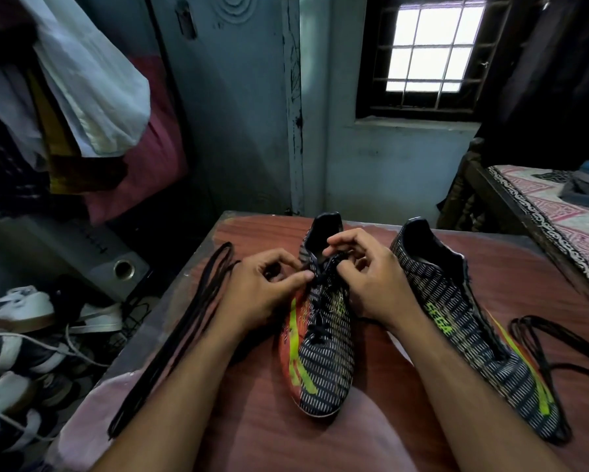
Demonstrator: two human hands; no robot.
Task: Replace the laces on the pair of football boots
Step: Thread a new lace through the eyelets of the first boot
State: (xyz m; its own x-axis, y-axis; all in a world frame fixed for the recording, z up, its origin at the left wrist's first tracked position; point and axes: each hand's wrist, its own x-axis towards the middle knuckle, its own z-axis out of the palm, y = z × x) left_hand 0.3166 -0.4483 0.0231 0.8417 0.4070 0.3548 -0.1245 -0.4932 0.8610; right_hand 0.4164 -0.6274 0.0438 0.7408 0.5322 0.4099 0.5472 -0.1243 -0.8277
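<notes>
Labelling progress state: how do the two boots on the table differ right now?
The middle boot has a black lace threaded up its eyelets; the right boot shows none. The left hand and right hand pinch the lace at the middle boot's top; the right boot is untouched. Shared: same striped black upper with neon-yellow and orange markings, toes toward the camera.

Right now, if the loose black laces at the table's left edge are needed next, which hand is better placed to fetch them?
Left, probably. The left hand works on the laced boot nearest the folded laces along that edge. The right hand would have to cross over the boot.
</notes>
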